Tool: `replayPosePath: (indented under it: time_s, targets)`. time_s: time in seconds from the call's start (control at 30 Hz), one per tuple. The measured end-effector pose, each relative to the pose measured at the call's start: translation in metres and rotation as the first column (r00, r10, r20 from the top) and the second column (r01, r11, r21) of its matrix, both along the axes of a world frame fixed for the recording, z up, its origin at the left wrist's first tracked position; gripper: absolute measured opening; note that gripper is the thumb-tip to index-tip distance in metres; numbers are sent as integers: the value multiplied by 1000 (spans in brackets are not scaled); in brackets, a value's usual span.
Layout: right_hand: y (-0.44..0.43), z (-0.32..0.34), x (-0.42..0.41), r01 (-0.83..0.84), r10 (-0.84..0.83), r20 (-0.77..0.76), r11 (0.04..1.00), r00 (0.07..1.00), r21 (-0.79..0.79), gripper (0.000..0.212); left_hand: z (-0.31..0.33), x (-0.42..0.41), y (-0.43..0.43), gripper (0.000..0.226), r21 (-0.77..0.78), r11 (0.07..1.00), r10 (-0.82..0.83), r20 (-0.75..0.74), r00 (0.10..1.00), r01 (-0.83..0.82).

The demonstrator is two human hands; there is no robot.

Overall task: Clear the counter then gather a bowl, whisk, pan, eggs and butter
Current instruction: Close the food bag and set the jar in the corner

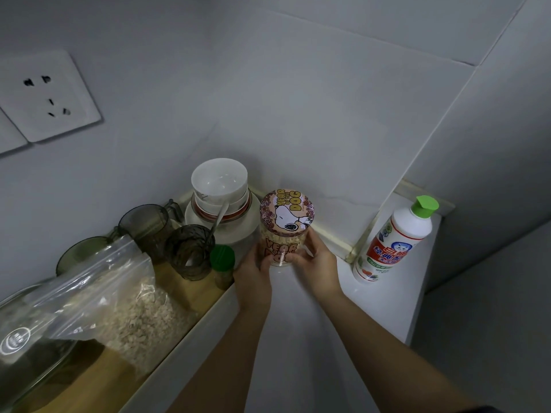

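Observation:
A clear jar (283, 236) of pale cereal with a pink cartoon-dog lid stands upright near the back corner of the white counter (301, 323). My left hand (253, 272) grips its left side and my right hand (313, 260) grips its right side, fingers curled round the lower half. Just left of the jar, a stack of white bowls (220, 186) sits on a white plate with a spoon leaning out.
A wooden tray (190, 293) at the left holds dark glass cups (190, 251), a green-capped spice jar (223, 263), a zip bag of oats (131, 302) and a glass lid. A white bottle with a green cap (396, 239) stands at the right. A wall socket (47, 96) is upper left.

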State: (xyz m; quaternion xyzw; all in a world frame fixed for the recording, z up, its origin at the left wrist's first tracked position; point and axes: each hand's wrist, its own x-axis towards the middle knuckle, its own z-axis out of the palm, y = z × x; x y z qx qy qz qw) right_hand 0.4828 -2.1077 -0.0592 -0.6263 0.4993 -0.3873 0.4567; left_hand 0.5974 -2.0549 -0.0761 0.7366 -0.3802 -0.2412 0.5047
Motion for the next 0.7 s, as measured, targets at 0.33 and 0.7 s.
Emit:
replayPosePath:
  time_s: [0.33, 0.7]
  targets:
    - [-8, -4, 11, 58, -58, -19, 998, 998, -5, 74, 1, 3, -13, 44, 30, 999, -34, 28, 999, 33]
    - [-12, -2, 11, 42, -42, -28, 999, 999, -10, 71, 8, 4, -18, 44, 98, 992, -80, 44, 996, 75]
